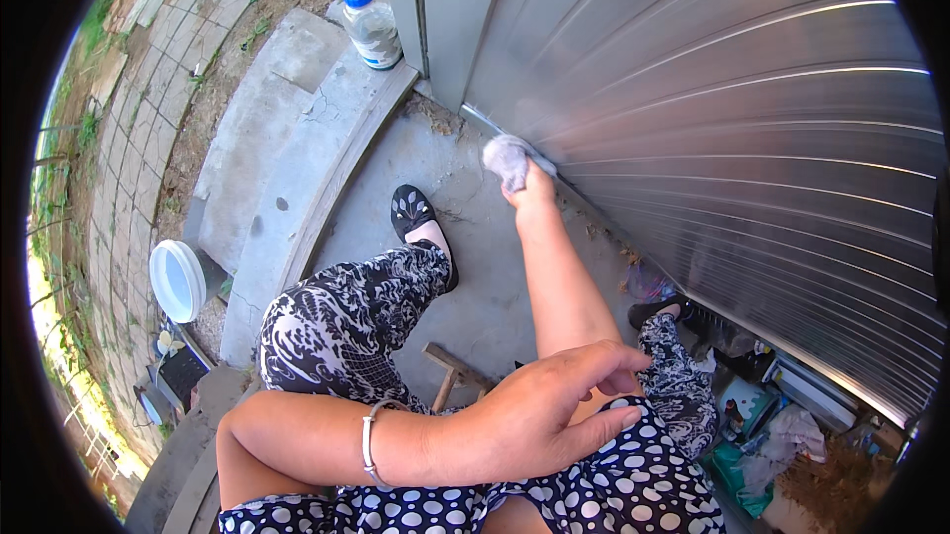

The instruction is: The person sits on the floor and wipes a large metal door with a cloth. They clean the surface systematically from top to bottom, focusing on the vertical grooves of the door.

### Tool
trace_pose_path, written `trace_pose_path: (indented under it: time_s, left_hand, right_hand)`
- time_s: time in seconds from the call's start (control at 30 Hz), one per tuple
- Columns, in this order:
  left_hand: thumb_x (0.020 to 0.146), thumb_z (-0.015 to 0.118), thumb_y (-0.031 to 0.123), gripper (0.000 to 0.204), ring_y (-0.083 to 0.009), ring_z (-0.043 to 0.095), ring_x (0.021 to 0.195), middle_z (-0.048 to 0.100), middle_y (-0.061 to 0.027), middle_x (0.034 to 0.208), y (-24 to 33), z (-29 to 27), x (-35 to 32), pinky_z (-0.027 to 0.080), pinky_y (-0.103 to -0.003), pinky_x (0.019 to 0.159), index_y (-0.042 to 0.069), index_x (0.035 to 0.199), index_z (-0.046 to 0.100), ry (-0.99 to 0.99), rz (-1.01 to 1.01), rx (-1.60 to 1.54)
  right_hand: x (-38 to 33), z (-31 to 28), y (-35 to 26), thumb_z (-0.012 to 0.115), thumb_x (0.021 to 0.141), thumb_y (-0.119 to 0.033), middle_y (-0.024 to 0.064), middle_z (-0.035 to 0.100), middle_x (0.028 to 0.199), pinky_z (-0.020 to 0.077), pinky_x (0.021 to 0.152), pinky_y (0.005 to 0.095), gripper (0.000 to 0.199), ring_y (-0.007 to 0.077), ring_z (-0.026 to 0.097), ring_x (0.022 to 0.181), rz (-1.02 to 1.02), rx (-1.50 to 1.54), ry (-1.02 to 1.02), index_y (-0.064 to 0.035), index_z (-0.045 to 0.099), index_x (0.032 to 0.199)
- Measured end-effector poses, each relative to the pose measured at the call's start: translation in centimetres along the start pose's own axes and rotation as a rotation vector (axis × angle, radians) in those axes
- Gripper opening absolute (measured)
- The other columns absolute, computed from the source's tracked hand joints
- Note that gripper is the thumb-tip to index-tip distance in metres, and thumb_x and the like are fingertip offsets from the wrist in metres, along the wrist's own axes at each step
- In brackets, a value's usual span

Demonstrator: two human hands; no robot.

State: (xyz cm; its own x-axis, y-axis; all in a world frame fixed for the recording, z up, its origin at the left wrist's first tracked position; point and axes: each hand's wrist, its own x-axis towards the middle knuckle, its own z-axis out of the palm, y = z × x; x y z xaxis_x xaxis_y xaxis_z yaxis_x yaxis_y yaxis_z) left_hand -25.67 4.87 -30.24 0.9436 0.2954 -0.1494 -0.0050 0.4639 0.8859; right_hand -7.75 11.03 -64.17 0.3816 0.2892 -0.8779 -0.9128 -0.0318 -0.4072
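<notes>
My right hand (534, 184) reaches forward past my knees and grips a pale, greyish cloth (509, 160). The cloth is bunched at the bottom edge of a ribbed metal panel (693, 89), by a thin strip along its foot. Much of the right hand's fingers is hidden by the cloth. Close to my body, my left hand (554, 410) crosses over in front of my right forearm with a bracelet on its wrist. Its thumb stands apart from loosely bent fingers, and nothing is in it.
A clear jar with a blue lid (372, 27) stands on the concrete step (297, 128) at the far left. Left of my knee is a white bucket (180, 281). Part of a wooden stool (450, 368) shows below me. Bags and clutter (772, 445) lie at lower right.
</notes>
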Motion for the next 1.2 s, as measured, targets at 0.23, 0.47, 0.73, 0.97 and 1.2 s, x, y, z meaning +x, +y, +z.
trace_pose_path:
  time_s: [0.23,0.47,0.73,0.97,1.2]
  left_hand:
    - [0.091,0.063,0.012,0.043,-0.0194,0.061,0.105,0.063,-0.0122,0.11,0.4,-0.9,-0.1,0.05,-0.031,0.085,0.001,0.129,0.046,-0.013,-0.056,-0.023]
    - [0.091,0.063,0.013,0.042,-0.0163,0.062,0.096,0.063,-0.0112,0.11,0.0,-0.2,0.5,0.051,-0.028,0.08,0.002,0.129,0.047,-0.033,-0.085,0.025]
    - [0.092,0.062,0.015,0.042,-0.0164,0.061,0.096,0.063,-0.0108,0.106,-1.9,3.0,1.7,0.051,-0.029,0.081,0.002,0.128,0.047,-0.122,-0.157,0.136]
    - [0.092,0.063,0.016,0.041,-0.0165,0.061,0.097,0.063,-0.0103,0.104,-3.3,6.0,3.1,0.051,-0.03,0.083,0.002,0.127,0.048,-0.159,-0.295,0.153]
    - [0.092,0.062,0.018,0.04,-0.0162,0.061,0.099,0.062,-0.0098,0.105,-4.1,7.3,3.8,0.051,-0.03,0.085,0.002,0.127,0.048,-0.146,-0.363,0.227]
  right_hand:
    - [2.0,6.2,3.6,0.074,0.079,-0.022,0.0041,0.065,0.09,0.0439,0.06,0.0418,0.024,0.0226,0.061,0.076,0.297,0.004,-0.135,-0.0168,0.062,0.1]
    - [3.6,-1.4,0.8,0.075,0.077,-0.026,0.0028,0.063,0.089,0.0442,0.062,0.0414,0.027,0.0221,0.059,0.076,0.165,0.029,-0.082,-0.0186,0.062,0.098]
    - [2.0,-15.2,-5.7,0.075,0.078,-0.033,-0.0006,0.062,0.096,0.0417,0.071,0.0435,0.029,0.0204,0.055,0.086,0.03,0.055,0.104,-0.022,0.061,0.101]
    - [2.1,-29.3,-12.2,0.071,0.08,-0.034,-0.0032,0.061,0.11,0.0404,0.08,0.0474,0.034,0.0211,0.054,0.103,-0.078,0.058,0.234,-0.0248,0.059,0.11]
    - [2.5,-39.1,-18.7,0.069,0.081,-0.031,-0.0081,0.066,0.098,0.0426,0.065,0.0394,0.022,0.0148,0.06,0.091,-0.102,0.211,0.528,-0.0282,0.062,0.102]
